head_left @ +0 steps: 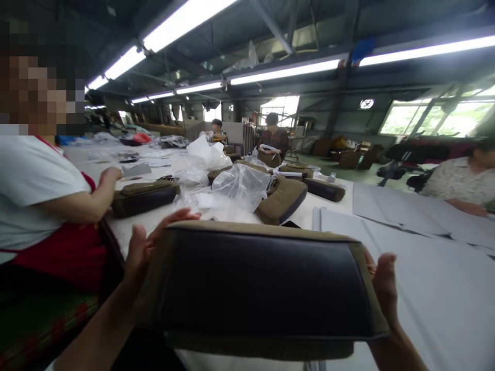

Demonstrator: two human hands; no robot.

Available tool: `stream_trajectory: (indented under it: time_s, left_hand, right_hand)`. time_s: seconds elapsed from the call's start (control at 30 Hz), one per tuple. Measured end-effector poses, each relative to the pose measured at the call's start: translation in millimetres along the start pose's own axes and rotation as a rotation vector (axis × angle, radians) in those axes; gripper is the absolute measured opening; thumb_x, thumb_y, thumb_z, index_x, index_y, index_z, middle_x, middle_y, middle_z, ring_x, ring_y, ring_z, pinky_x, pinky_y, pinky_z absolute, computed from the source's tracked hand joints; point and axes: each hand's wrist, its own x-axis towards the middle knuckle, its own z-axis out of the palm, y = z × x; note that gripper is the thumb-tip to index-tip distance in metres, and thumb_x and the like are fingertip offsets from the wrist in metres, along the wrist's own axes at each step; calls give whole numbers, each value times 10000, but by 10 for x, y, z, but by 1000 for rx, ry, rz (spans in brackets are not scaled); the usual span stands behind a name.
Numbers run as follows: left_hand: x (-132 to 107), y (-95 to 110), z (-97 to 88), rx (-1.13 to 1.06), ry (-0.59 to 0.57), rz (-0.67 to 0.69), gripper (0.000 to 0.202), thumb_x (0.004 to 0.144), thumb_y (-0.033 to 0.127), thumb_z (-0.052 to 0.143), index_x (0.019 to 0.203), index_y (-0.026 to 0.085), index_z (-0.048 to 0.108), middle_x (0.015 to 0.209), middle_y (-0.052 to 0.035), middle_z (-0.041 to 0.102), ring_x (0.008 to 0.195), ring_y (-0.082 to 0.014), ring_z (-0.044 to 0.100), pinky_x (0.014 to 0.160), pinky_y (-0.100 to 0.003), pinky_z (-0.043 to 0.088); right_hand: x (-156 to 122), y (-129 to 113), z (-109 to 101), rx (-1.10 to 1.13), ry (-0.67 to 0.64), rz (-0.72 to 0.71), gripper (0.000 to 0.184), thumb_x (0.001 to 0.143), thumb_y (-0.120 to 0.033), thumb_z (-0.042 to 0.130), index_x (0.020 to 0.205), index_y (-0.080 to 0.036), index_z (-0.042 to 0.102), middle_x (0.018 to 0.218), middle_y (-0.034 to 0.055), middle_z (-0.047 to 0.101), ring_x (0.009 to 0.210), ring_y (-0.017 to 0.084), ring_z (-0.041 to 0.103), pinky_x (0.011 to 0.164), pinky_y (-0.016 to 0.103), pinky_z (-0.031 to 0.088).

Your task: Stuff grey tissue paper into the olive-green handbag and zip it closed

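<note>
Right in front of me I hold up a padded cushion (259, 283) with a dark navy leather face and a tan fabric border. My left hand (145, 245) grips its left end, with the fingers spread over the top edge. My right hand (382, 283) presses against its right end, with the fingertips showing past the border. The cushion hides the table directly below it. Farther along the white worktable (332, 206) lie several similar cushions, such as one (281, 201) beside a clear plastic bag (242, 186).
A co-worker in a white shirt and red apron (38, 201) sits at the left, one hand (110, 176) near a cushion. Grey sheets (402, 208) cover the table's right side. Another co-worker (462, 180) sits at the right, and further people work beyond the table.
</note>
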Motion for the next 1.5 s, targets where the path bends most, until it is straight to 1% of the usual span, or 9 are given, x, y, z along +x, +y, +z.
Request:
stream_trajectory:
  time_s: [0.1,0.27,0.5,0.63,0.87,1.0,1.13,1.3,1.5]
  left_hand:
    - [-321,-364,-96,111,-283,-50,677,901,594,173,1005,151,674,1236,-128,589,1280,-304,420,1084,-470,313]
    - [-966,-863,-173,386,-332,-358,487,922,504,284,980,189,651,1293,-103,555,1256,-277,449,1099,-505,268]
    - [-818,-600,419,1016,-496,-117,458,940,448,305,1347,274,425,1483,-54,329,1387,-276,236,1105,-608,127]
    - [-937,-671,567,1109,-893,-142,515,926,505,319,1415,346,273,1488,-17,291,1384,-291,238,1071,-655,182]
    - [-1000,-683,428,1096,-905,-229,564,917,548,294,1432,336,208,1510,-25,215,1400,-302,179,1085,-648,135]
    - [-1123,-848,302,1100,-633,-455,651,896,583,284,1454,257,203,1535,-59,134,1414,-293,102,1118,-576,140]
    - [-1295,-1027,196,924,-230,-658,849,835,636,357,1465,107,147,1545,-126,52,1419,-270,89,1152,-454,151]
    - [-1263,-882,133,103,-3,-1049,749,800,597,500,1372,134,359,1370,-162,474,1241,-305,473,1048,-418,385]
    - [-1159,-529,43,-156,20,-793,670,762,393,676,1344,233,387,1364,-66,501,1195,-240,521,992,-307,442]
  right_hand:
    - [-194,342,-298,-129,-165,-30,543,839,-682,353,852,-233,658,1199,84,618,1248,295,451,1040,485,349]
    - [-637,790,-698,-669,-217,109,421,863,-550,460,756,-191,652,1068,110,668,1143,294,539,1040,495,351]
    - [-656,601,-33,-1404,-472,-603,458,914,-408,417,1333,-229,464,1442,101,374,1344,326,295,1050,636,215]
    - [-772,801,113,-1577,-862,-369,577,892,-527,410,1392,-239,390,1431,117,364,1311,374,338,981,712,254]
    - [-799,784,144,-1484,-1061,-224,568,910,-521,375,1427,-297,307,1466,72,289,1350,338,271,1026,698,192]
    - [-712,913,-155,-1448,-676,-143,589,885,-561,359,1393,-265,396,1485,63,276,1372,321,223,1083,623,167]
    - [-684,1075,-475,-1173,-204,286,892,759,-681,449,1446,-138,281,1419,154,395,1292,335,385,1070,508,310]
    - [-749,957,-494,-760,-54,618,1004,674,-742,519,1427,-122,280,1379,154,448,1253,308,439,1075,437,323]
    - [-989,755,-502,-817,-13,401,925,678,-728,519,1418,-228,275,1344,111,489,1236,312,455,1035,430,371]
